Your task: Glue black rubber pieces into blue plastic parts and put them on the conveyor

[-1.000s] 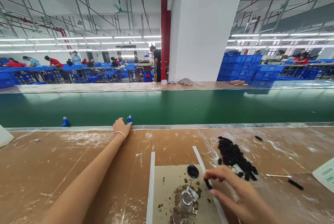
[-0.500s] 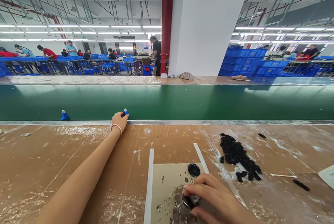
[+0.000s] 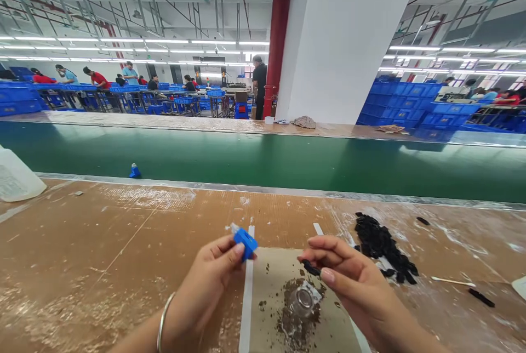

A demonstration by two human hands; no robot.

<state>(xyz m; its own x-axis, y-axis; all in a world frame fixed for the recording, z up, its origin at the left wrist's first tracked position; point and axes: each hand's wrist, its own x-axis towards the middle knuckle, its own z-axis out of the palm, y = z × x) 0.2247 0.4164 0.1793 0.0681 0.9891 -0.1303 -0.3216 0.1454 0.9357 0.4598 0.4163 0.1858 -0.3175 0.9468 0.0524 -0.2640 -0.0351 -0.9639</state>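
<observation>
above the table (image 3: 102, 243), the left hand (image 3: 209, 282) pinches a small blue part (image 3: 245, 242) at its fingertips while the right hand (image 3: 349, 282) grips a small black piece (image 3: 311, 269) just beside it, both over a glass jar (image 3: 301, 301), with a pile of black pieces (image 3: 380, 240) to the right.

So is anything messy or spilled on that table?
Yes. Dark smears and crumbs stain the paper sheet around the small clear cup, and the brown table is streaked with white scuffs. A heap of black pieces lies loose, with strays beside it. One blue part sits alone on the green belt.
</observation>
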